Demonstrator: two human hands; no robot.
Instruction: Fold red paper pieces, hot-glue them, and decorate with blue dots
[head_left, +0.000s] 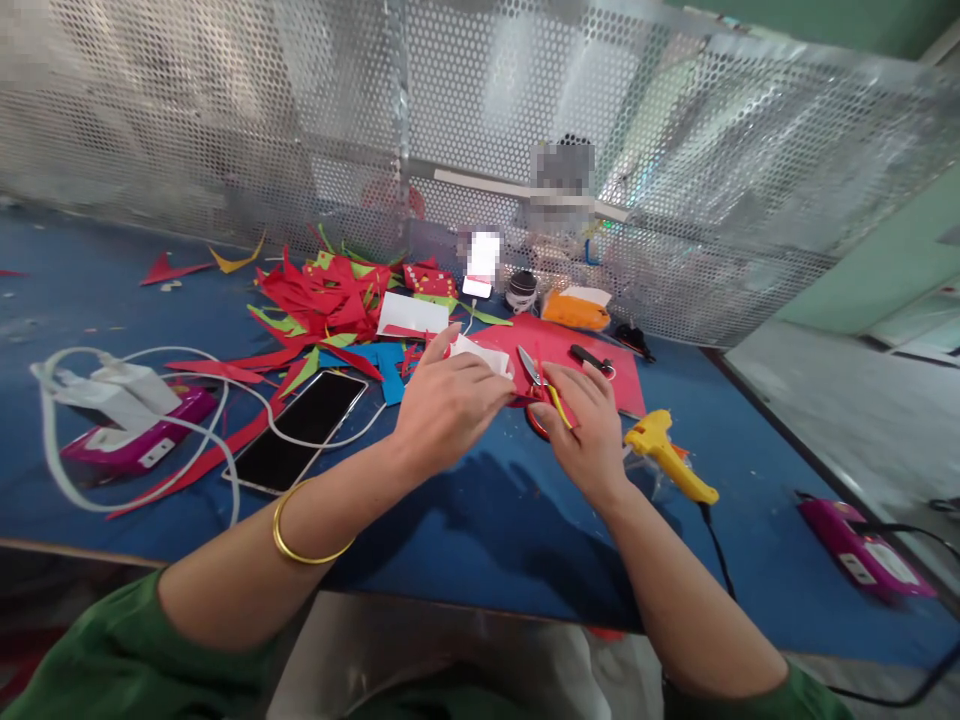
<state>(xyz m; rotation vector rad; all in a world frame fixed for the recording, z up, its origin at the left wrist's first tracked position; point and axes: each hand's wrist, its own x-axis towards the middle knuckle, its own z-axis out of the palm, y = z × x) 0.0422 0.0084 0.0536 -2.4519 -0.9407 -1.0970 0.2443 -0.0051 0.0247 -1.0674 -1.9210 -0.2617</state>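
My left hand (454, 410) and my right hand (583, 430) are close together above the middle of the blue table. Both have closed fingers pinching a small red paper piece (523, 399) stretched between them; its full shape is hidden by the fingers. Scissors (531, 368) with yellow and red handles lie just past the right fingers, partly covered by them. A white paper piece (484, 354) is next to the left fingertips. Under and behind the scissors is a large red sheet (621, 365).
Red and green paper scraps (330, 295) pile up behind left. A black phone (300, 430), white cables and a purple power strip (142, 435) lie left. At right are a yellow glue gun (670, 455) and another purple strip (862, 550). Perforated metal mesh (480, 100) stands behind.
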